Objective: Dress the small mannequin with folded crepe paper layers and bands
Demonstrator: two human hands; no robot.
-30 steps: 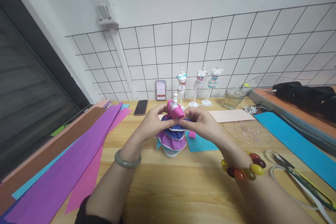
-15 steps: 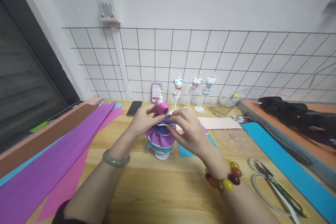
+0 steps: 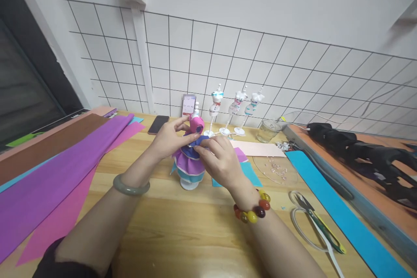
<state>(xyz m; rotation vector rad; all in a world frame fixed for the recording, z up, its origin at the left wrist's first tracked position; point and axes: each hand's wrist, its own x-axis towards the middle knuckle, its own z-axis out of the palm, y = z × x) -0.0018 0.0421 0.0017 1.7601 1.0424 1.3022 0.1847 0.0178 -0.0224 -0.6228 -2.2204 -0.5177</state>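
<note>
A small white dress form (image 3: pixel 196 113) stands upright on the wooden table, wearing a pink top (image 3: pixel 197 126) and a tiered ruffled skirt (image 3: pixel 188 166) in dark blue, purple and light blue. My left hand (image 3: pixel 167 140) is closed around its upper side, the thumb lying across the waist and the other fingers partly hidden behind. At the waist, my right hand (image 3: pixel 219 158) pinches a dark blue paper strip (image 3: pixel 202 140), thumb and forefinger pressed together. The back of the form is out of sight.
Behind stand three white dress forms (image 3: pixel 216 100), a phone (image 3: pixel 189 105) propped upright and a glass (image 3: pixel 269 130). Purple paper (image 3: pixel 71 173) lies left; a blue strip (image 3: pixel 339 204) and scissors (image 3: pixel 321 221) lie right. Small clear beads (image 3: pixel 276 168) rest near a pale pink strip (image 3: pixel 260 148).
The camera view has tilted and shifted. My right hand has drawn in closer to the waist of the dress form, its fingers now more tightly together on the blue strip. My left hand keeps its hold.
</note>
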